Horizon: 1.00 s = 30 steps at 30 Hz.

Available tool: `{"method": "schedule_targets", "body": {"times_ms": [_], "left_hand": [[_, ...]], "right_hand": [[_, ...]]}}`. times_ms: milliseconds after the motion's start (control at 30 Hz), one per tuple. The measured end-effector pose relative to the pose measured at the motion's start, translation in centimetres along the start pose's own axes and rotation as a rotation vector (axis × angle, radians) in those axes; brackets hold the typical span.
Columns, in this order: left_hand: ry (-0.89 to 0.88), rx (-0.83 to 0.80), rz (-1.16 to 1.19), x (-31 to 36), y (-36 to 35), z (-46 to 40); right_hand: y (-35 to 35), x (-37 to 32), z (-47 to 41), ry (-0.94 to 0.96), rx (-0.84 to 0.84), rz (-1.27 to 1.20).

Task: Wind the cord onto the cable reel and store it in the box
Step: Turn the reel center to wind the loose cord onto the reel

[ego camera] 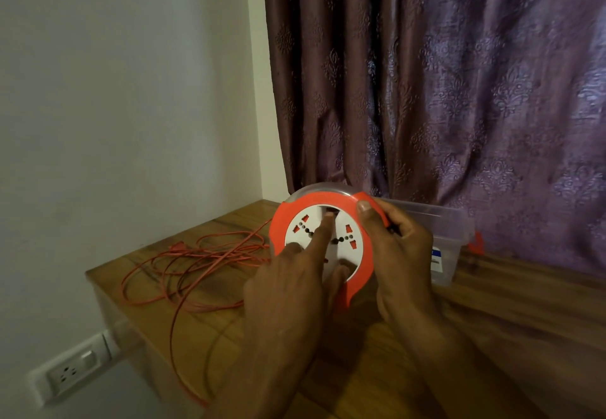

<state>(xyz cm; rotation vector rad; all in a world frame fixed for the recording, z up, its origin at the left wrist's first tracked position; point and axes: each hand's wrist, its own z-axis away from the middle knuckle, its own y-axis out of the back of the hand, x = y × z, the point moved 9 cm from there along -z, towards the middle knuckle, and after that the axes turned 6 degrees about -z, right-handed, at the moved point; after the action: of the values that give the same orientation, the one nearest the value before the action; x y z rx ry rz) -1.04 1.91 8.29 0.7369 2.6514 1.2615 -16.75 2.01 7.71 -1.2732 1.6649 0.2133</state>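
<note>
Cord [196, 264], orange, lies in one loose tangle on our wooden table [511, 303], left of the single cable reel [323, 241]; one strand drops over the near edge. We count four orange-lined socket groups on the reel's white face, with no lettering we can read. Our right hand [403, 251] clasps the orange rim, thumb on top. Our left hand [295, 284] spreads open against the face, index finger at a slot near the top. One clear plastic box [449, 238] stands behind, touching the curtain [459, 74]; its blue-and-white label is illegible. One wall socket [72, 369] shows below.
</note>
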Motion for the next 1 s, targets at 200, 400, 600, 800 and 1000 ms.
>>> {"method": "schedule_targets", "body": {"times_ms": [200,400,600,800,1000], "left_hand": [[-0.023,-0.060,-0.041,0.4,-0.7,-0.4],[-0.065,-0.034,-0.035,0.9,0.0,-0.4],[-0.159,0.065,-0.011,2.0,1.7,-0.3],[-0.183,0.022,0.023,1.6,1.1,-0.3],[-0.080,0.203,0.244,-0.4,3.5,1.2]], "right_hand": [[0.1,0.1,-0.1,-0.022,-0.010,-0.003],[-0.1,0.4,-0.2,-0.051,-0.012,-0.027],[-0.6,0.3,-0.1,-0.043,-0.055,-0.004],[-0.4,0.5,0.0,-0.067,-0.051,-0.007],[0.2,0.2,-0.3,-0.057,-0.007,-0.021]]}}
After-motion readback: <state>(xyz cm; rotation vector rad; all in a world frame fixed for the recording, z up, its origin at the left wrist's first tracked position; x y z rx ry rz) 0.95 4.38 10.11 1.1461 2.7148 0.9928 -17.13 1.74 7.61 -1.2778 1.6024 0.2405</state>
